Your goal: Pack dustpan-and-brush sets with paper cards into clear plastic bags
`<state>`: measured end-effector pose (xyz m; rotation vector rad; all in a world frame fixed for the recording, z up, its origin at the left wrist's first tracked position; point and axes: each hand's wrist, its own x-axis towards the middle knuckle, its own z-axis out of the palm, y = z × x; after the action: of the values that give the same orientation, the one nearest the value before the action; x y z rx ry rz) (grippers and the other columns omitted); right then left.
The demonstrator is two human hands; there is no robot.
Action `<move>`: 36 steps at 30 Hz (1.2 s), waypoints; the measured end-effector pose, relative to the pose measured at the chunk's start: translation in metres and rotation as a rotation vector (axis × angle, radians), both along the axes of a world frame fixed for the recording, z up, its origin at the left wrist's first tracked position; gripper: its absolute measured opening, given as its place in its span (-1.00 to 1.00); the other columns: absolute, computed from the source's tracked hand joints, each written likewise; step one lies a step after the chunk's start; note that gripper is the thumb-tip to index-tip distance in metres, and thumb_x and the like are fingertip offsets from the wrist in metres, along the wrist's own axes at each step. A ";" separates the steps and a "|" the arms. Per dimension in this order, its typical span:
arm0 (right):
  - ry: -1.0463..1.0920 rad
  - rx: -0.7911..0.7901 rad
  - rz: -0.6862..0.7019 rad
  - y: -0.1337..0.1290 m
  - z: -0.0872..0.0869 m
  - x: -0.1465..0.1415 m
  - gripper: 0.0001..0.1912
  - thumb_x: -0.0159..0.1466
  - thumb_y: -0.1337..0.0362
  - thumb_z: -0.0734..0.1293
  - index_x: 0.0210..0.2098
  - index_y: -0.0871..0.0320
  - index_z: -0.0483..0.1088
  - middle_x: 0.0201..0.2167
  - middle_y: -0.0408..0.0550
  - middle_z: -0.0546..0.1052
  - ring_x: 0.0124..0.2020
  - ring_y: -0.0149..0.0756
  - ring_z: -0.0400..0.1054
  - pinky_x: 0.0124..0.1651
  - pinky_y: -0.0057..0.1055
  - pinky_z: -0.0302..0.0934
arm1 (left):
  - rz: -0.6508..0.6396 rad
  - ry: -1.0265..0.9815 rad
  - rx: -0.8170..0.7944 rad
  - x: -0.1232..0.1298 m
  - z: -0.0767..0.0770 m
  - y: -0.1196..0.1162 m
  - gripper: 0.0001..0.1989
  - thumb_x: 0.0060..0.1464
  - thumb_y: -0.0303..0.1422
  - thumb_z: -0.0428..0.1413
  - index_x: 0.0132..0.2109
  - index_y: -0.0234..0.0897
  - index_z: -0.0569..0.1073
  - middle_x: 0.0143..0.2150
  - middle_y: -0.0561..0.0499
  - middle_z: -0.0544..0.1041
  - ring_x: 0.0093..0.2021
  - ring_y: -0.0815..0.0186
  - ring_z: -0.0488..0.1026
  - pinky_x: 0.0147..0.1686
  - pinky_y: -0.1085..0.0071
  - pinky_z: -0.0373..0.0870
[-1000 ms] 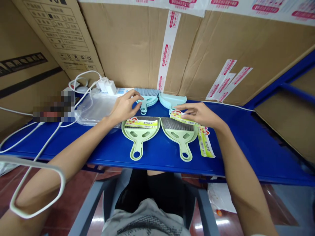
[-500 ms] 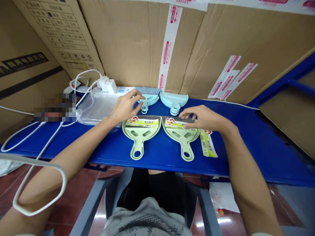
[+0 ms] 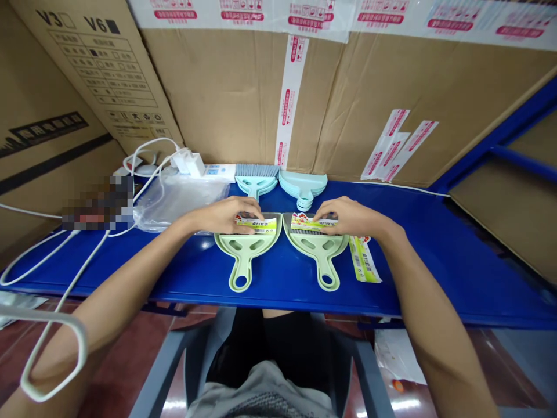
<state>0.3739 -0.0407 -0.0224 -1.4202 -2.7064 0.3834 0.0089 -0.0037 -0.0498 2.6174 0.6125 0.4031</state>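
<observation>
Two pale green dustpan-and-brush sets lie side by side on the blue table, handles towards me. A printed label card (image 3: 267, 225) lies across the bristles of the left set (image 3: 241, 255), and another label card (image 3: 304, 220) across the right set (image 3: 325, 255). My left hand (image 3: 226, 216) has its fingers at the upper edge and thumb at the lower edge of the left card, covering its left part. My right hand (image 3: 348, 217) grips the right card in the same way, hiding its right end. A loose label card (image 3: 364, 260) lies beside the right set.
Light blue brushes (image 3: 256, 180) and stacked light blue dustpans (image 3: 303, 187) stand behind. To the left are clear plastic bags (image 3: 178, 200), a power strip (image 3: 221, 172), chargers and white cables (image 3: 82, 255). Cardboard boxes (image 3: 226, 93) wall the back of the blue table (image 3: 435, 249).
My left hand has come down from above the left set onto its label card. My right hand has closed in on the right card. The view has tilted up slightly.
</observation>
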 end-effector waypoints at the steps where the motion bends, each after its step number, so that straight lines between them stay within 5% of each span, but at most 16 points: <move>1: 0.008 -0.001 0.003 0.000 0.001 0.000 -0.69 0.19 0.23 0.50 -0.06 0.01 0.70 0.00 -0.04 0.70 0.03 -0.03 0.55 0.11 -0.23 0.31 | 0.008 0.011 0.004 0.000 -0.002 0.001 -0.70 0.27 -0.17 0.26 0.09 -0.12 0.65 0.06 -0.12 0.63 -0.02 0.15 0.62 0.00 0.23 0.55; 30: 0.138 -0.099 0.010 -0.004 0.012 -0.002 -0.56 0.18 0.18 0.51 0.05 0.11 0.63 0.00 0.01 0.69 -0.04 -0.11 0.57 0.03 -0.28 0.38 | 0.034 0.000 0.109 0.004 -0.003 0.001 -0.73 0.29 -0.17 0.23 0.03 -0.19 0.64 -0.01 -0.11 0.67 -0.08 0.16 0.63 -0.08 0.27 0.53; 36: 0.170 0.054 0.053 -0.048 0.025 -0.010 -0.70 0.36 0.05 0.42 -0.09 0.12 0.60 -0.13 0.01 0.66 -0.14 -0.17 0.54 -0.05 -0.30 0.32 | 0.146 -0.279 0.336 0.006 0.001 -0.003 -0.78 0.37 -0.29 0.13 -0.15 -0.27 0.64 -0.20 -0.08 0.66 -0.22 0.24 0.60 -0.18 0.32 0.50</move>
<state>0.3637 -0.0891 0.0024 -1.2445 -2.6014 0.4102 0.0153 -0.0071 -0.0490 2.7581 0.6914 0.9736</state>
